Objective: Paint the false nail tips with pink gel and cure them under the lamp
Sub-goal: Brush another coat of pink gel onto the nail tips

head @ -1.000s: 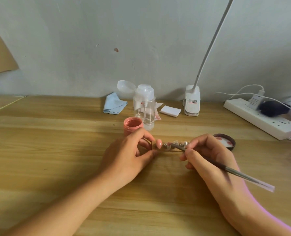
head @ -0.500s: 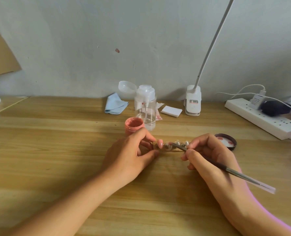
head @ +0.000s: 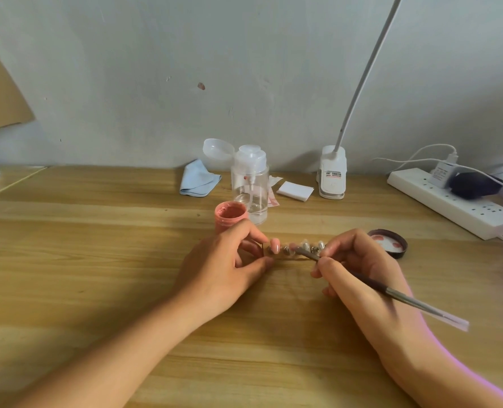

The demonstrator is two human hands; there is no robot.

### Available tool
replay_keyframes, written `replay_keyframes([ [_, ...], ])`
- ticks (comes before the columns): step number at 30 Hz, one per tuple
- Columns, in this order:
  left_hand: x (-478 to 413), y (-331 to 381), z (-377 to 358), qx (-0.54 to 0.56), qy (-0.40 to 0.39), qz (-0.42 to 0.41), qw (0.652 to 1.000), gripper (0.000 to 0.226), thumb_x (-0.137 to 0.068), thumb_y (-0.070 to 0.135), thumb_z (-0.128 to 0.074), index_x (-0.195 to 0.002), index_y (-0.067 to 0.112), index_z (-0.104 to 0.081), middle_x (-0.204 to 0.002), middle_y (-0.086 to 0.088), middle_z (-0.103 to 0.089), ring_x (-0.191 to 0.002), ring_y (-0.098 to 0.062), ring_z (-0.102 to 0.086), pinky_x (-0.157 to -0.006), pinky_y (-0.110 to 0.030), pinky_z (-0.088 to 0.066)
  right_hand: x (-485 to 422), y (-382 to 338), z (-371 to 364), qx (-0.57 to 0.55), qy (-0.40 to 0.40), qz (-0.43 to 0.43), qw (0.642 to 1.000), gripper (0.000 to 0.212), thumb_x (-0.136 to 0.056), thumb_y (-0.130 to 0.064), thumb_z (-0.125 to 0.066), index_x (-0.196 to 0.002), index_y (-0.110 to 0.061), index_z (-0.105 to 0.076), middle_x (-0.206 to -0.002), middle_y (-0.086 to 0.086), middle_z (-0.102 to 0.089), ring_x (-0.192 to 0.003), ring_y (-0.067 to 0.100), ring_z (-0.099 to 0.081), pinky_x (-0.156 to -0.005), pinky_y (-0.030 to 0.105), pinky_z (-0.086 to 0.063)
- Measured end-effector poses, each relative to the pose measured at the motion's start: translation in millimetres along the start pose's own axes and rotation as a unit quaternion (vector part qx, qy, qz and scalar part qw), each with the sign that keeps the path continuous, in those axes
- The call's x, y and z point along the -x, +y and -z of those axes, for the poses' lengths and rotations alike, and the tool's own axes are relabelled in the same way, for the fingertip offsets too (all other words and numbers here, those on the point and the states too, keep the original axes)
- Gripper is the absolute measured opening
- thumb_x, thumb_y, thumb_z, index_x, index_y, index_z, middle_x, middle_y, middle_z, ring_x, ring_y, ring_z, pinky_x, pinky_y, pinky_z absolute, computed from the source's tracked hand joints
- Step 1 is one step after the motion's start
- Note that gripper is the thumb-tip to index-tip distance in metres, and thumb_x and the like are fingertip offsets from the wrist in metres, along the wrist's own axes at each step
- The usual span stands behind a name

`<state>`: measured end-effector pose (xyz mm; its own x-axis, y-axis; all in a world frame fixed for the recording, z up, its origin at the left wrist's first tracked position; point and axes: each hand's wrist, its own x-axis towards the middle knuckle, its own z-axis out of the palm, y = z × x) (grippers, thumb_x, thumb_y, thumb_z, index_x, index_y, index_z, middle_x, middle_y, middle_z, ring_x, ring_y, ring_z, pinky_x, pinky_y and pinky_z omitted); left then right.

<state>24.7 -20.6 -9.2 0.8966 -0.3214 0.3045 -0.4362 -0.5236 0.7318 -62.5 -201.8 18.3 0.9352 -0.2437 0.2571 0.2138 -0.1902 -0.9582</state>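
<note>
- Since the earlier frames almost nothing is shifting. Both hands are staying put, the brush tip is remaining over the same nail, and only the viewpoint is drifting slightly.
- The left hand (head: 223, 269) is curling its thumb and forefinger round the left end of the row of small false nail tips (head: 298, 248). The row is lying on the pale wooden table (head: 97, 260) between the two hands. The exact contact is partly hidden.
- The right hand (head: 359, 278) is gripping the slim grey-handled brush (head: 391, 293) pen-fashion, close to the bristle end. The bristles are meeting the second tip from the left.
- The leftmost pink-coated tip (head: 274, 245) is already looking glossy. The remaining tips are looking clear or silvery, so painting is judged to be at an early stage and curing not yet begun.
- The open round pot of pink gel (head: 230, 214) is standing just behind the left hand. Its dark round lid (head: 388, 242) is lying face-up just beyond the right hand.
- To do this step well, the painter is probably best keeping the left hand pinning the row flat. The heel of the right hand wants resting on the table, with thin strokes drawn from base to point and gel kept off the neighbouring tips.
- Along the wall are standing a clear pump bottle (head: 250, 187), a folded blue cloth (head: 198, 179), a white clip-lamp base (head: 332, 178) and a white power strip (head: 456, 201).
</note>
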Motion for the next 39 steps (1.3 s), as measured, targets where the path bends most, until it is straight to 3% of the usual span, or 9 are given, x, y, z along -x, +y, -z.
replay_keyframes([
  [6,0,-1,0,-0.010,0.002,0.003,1.000,0.020,-0.080,0.034,-0.078,-0.092,0.039,-0.063,-0.063,0.030,-0.059,-0.051,-0.003,-0.051,-0.063,-0.033,-0.047,-1,0,0,0.000,0.011,-0.003,1.000,0.007,-0.084,-0.002,-0.062,-0.083,-0.009,-0.060,-0.076,0.016,-0.067,-0.062,0.021,-0.052,-0.066,0.058,-0.049],
  [11,-2,-2,0,-0.002,-0.001,0.001,1.000,0.020,-0.081,0.033,-0.078,-0.091,0.039,-0.061,-0.075,0.018,-0.067,-0.054,-0.007,-0.054,-0.066,-0.041,-0.053,-1,6,1,-0.033,0.019,-0.003,0.999,0.007,-0.091,-0.005,-0.059,-0.085,-0.008,-0.058,-0.071,0.007,-0.070,-0.054,0.006,-0.054,-0.062,0.038,-0.052],
  [15,-1,-4,-1,0.003,-0.001,0.000,1.000,0.022,-0.080,0.034,-0.078,-0.093,0.040,-0.061,-0.078,0.028,-0.064,-0.047,0.000,-0.047,-0.058,-0.028,-0.042,-4,9,1,-0.058,0.034,-0.005,0.998,0.009,-0.094,-0.008,-0.056,-0.085,-0.009,-0.056,-0.071,0.007,-0.070,-0.050,0.009,-0.052,-0.055,0.027,-0.051],
  [23,-2,-3,-1,0.004,0.000,0.009,1.000,0.021,-0.080,0.033,-0.078,-0.094,0.038,-0.063,-0.081,0.031,-0.064,-0.044,-0.001,-0.046,-0.056,-0.025,-0.036,-3,8,1,-0.045,0.006,-0.005,0.999,0.009,-0.095,-0.011,-0.055,-0.086,-0.010,-0.054,-0.076,0.009,-0.073,-0.051,0.009,-0.052,-0.055,0.025,-0.051],
  [39,-1,-1,0,0.002,-0.004,0.011,1.000,0.020,-0.081,0.034,-0.078,-0.093,0.039,-0.063,-0.077,0.034,-0.062,-0.045,-0.001,-0.046,-0.056,-0.026,-0.038,-3,8,1,-0.050,0.010,-0.010,0.999,0.010,-0.095,-0.007,-0.054,-0.084,-0.008,-0.054,-0.072,0.010,-0.073,-0.048,0.010,-0.050,-0.052,0.022,-0.049],
])
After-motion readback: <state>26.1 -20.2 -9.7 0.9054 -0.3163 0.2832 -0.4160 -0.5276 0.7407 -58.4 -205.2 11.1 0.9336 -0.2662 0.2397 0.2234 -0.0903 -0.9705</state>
